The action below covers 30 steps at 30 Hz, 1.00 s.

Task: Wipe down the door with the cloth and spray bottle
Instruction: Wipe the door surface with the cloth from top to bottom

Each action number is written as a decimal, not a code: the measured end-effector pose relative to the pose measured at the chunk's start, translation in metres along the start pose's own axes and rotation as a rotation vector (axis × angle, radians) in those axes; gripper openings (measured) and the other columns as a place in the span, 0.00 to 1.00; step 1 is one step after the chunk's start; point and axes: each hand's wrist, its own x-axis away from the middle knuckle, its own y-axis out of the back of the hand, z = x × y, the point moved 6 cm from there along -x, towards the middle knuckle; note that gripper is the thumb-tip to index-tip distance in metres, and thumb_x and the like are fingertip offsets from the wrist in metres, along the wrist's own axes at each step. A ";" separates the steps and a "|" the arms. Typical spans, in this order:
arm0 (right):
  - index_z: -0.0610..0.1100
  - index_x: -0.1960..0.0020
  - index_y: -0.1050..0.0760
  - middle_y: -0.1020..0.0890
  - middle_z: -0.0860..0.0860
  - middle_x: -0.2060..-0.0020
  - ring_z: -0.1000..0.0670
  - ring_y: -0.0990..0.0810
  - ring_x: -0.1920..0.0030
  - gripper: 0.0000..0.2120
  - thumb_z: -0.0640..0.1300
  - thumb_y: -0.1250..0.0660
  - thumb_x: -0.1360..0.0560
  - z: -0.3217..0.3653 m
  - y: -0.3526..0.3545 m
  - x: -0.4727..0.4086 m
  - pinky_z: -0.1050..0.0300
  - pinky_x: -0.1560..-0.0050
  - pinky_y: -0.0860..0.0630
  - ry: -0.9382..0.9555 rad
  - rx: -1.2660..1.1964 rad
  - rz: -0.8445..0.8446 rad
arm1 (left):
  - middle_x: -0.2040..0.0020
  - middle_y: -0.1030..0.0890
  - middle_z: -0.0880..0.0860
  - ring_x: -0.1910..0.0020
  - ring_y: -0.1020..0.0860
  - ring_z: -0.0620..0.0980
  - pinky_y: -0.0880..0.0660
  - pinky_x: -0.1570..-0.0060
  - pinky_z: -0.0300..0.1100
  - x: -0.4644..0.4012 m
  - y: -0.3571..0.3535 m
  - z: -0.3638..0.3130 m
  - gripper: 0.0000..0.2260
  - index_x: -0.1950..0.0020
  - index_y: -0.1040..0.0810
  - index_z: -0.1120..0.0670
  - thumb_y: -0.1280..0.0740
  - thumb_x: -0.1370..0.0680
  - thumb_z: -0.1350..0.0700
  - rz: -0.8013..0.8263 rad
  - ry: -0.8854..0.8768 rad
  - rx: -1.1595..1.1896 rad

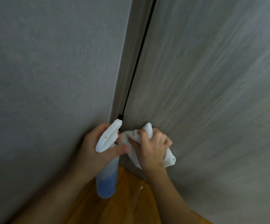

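Note:
The grey wood-grain door fills the right half of the view. A bunched white cloth is pressed against its lower left part, near the floor, and my right hand is closed around it. My left hand grips the neck of a spray bottle with a white trigger head and pale blue liquid in its lower part. The bottle's nozzle points up toward the dark gap at the door's left edge. The two hands nearly touch.
A plain grey wall takes up the left half. The door frame and a black gap run between wall and door. Glossy orange-brown wooden floor shows at the bottom between my forearms.

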 end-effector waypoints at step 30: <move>0.49 0.51 0.30 0.36 0.51 0.48 0.52 0.34 0.49 0.26 0.58 0.19 0.38 -0.028 0.042 -0.021 0.51 0.50 0.30 -0.566 -0.367 -0.330 | 0.54 0.16 0.55 0.52 0.17 0.52 0.19 0.53 0.40 -0.008 -0.003 -0.013 0.29 0.50 0.19 0.59 0.21 0.39 0.39 -0.036 -0.045 0.051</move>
